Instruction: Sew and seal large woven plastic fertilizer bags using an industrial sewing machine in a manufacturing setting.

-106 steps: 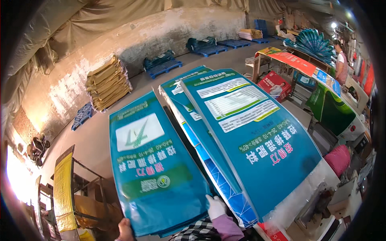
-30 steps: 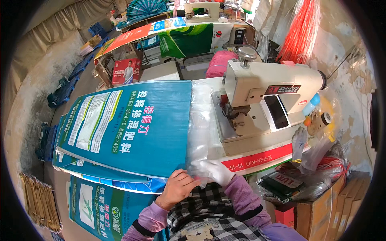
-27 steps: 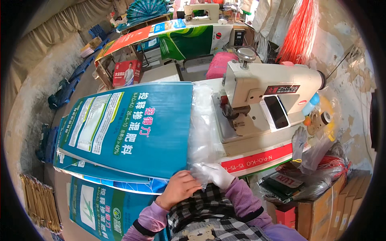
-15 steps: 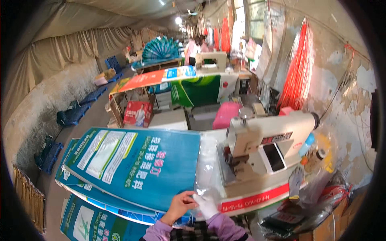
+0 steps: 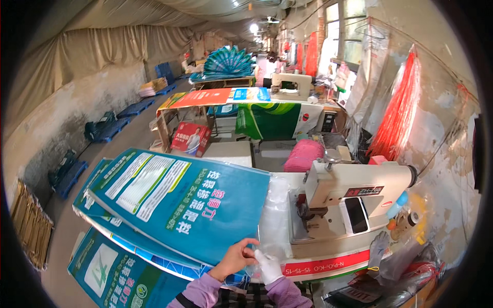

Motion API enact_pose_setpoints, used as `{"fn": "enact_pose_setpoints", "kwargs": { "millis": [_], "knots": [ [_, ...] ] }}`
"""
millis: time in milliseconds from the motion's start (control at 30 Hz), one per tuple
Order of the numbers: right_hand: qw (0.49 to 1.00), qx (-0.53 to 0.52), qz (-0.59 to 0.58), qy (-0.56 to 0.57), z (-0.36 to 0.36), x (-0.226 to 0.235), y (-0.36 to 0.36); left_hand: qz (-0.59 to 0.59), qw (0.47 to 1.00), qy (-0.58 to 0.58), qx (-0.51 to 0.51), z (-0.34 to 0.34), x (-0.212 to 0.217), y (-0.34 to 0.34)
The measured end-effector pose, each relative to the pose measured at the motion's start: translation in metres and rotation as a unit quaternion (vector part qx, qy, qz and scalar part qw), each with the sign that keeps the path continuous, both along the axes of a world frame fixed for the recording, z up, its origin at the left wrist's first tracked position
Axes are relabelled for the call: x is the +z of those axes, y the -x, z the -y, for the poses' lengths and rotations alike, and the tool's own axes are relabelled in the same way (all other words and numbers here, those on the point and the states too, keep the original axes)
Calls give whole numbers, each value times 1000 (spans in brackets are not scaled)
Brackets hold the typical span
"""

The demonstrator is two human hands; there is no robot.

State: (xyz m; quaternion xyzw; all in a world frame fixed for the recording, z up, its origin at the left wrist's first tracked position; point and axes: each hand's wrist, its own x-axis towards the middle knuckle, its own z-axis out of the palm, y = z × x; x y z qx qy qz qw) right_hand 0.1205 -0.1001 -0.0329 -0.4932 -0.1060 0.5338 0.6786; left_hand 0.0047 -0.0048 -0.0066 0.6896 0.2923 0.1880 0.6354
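Observation:
My bare left hand [image 5: 235, 261] and my white-gloved right hand [image 5: 269, 267] meet at the near right corner of a teal printed bag [image 5: 226, 205]. Fingertips of both are pinched together at the edge of a clear plastic liner [image 5: 276, 205], which sticks out from the bag's right end. The exact grip is partly hidden by the fingers. Under the top bag lies a stack of similar teal bags [image 5: 84, 203], with another teal bag [image 5: 108, 272] lower at the near left. A cream sewing machine [image 5: 354, 195] stands to the right of the liner.
A phone [image 5: 354, 214] rests on the sewing machine. Right of it are a grey glove [image 5: 379, 246], a thread cone [image 5: 405, 226] and crumpled plastic [image 5: 405, 267]. Pink material [image 5: 304, 155] and a red box [image 5: 191, 138] sit beyond. Red strands [image 5: 398, 110] hang on the wall; blue pallets [image 5: 110, 128] line the left.
The view has swung slightly left, so the scene sits further right. My hands stay together at the bag's corner, the left fingers a little more raised and arched.

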Motion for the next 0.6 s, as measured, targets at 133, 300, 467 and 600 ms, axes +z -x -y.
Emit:
{"fn": "enact_pose_setpoints", "kwargs": {
  "millis": [133, 300, 467, 600],
  "knots": [
    [978, 11, 207, 20, 7, 9, -3, 138, 975, 143, 98, -11, 2, 4],
    [982, 90, 165, -35, 12, -6, -20, 85, 996, -23, 10, -7, 5, -1],
    [971, 122, 193, -69, 1, -21, -15, -11, 993, -112, -26, 2, 1, -5],
    [1000, -16, 4, -7, -6, -24, 0, 6, 995, -74, -65, -2, 1, -7]
  ]
}}
